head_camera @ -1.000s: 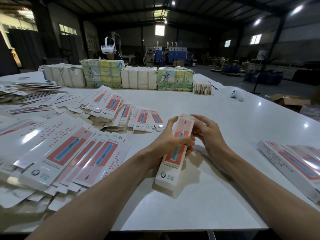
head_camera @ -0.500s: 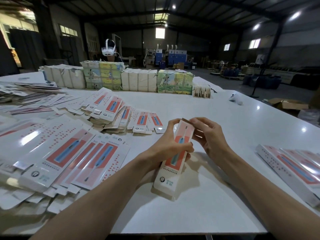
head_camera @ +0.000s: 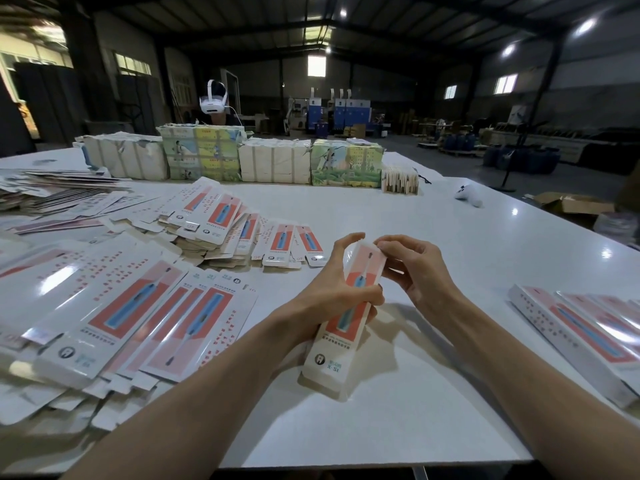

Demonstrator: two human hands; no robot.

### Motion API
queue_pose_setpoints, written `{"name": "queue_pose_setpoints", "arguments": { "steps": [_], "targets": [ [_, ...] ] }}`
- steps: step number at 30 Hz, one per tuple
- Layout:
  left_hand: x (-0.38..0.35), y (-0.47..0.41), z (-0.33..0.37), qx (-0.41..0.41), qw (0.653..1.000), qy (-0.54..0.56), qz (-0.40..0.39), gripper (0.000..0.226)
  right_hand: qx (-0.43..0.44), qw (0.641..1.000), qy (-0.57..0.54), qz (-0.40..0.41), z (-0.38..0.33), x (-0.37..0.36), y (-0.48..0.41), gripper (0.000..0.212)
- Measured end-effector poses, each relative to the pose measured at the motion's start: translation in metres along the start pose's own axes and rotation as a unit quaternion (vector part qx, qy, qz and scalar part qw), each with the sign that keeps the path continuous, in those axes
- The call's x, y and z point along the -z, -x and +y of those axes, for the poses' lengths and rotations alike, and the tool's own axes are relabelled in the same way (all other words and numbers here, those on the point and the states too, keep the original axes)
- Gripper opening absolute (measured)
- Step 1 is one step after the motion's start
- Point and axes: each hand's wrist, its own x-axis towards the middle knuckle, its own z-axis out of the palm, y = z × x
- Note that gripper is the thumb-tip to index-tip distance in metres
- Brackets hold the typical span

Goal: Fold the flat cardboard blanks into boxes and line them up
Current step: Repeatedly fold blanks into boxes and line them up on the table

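Cardboard up in both hands: the box (head_camera: 332,355) hangs tilted over the near middle of the tabletop (head_camera: 398,216), far end raised, near end low. I can't tell whether it touches. The left hand (head_camera: 341,289) grips it round the middle, curled across the printed face. The right hand (head_camera: 420,275) works the far end, its fingers (head_camera: 384,242) pinching the end flap.

This looks like the closing tuck. To do it well, ease the left grip so the tube stays square, bend the flap along its crease, and slide the tongue straight in without crushing the corners.

For room, blanks (head_camera: 145,306) are heaped across the left, spilling close to the left forearm. The row (head_camera: 585,337) of finished boxes lies on the right, near the tabletop's right edge. Bare white shows between them and beyond the hands, so the open lane runs rightward to the row.
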Motion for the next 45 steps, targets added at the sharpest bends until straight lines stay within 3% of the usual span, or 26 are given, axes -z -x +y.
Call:
{"name": "queue_pose_setpoints", "arguments": {
  "steps": [9,16,22,24,27,30,33,36,40,43,45],
  "targets": [
    [0.006,0.001,0.003,-0.002,0.998,0.056,0.035,0.080,0.050,0.995,0.029,-0.078,0.008,-0.007,0.005,0.022],
    [0.008,0.002,0.002,-0.005,0.997,0.069,0.027,0.077,0.111,0.985,0.114,-0.069,0.009,-0.004,0.009,0.014],
    [0.004,-0.001,-0.003,0.019,0.992,0.118,0.048,0.087,0.107,0.983,0.128,-0.071,0.010,-0.006,0.009,0.019],
    [0.002,-0.001,-0.001,0.045,0.986,0.157,0.041,0.076,0.106,0.979,0.166,-0.044,0.011,-0.007,0.007,0.027],
    [-0.001,-0.002,0.002,0.054,0.973,0.219,0.050,0.048,0.139,0.950,0.278,0.005,0.015,-0.007,0.005,0.032],
    [-0.003,-0.002,0.002,0.045,0.954,0.288,0.063,0.044,0.179,0.921,0.346,-0.015,0.017,-0.009,0.008,0.014],
    [-0.005,-0.002,0.004,0.023,0.943,0.329,0.048,0.040,0.186,0.907,0.374,-0.053,0.018,-0.016,0.013,0.021],
    [-0.008,0.001,0.003,0.011,0.948,0.316,0.023,0.047,0.169,0.905,0.387,-0.052,0.014,-0.022,0.018,0.043],
    [-0.008,0.000,0.004,0.015,0.951,0.305,0.046,0.046,0.135,0.907,0.395,-0.054,0.004,-0.022,0.022,0.051],
    [-0.010,-0.002,0.003,0.035,0.975,0.217,0.020,0.067,0.164,0.867,0.470,-0.023,-0.007,-0.010,0.023,0.048],
    [-0.013,0.000,0.004,0.037,0.991,0.128,0.002,0.068,0.168,0.832,0.528,0.007,-0.016,0.005,0.026,0.048]
  ]
}}
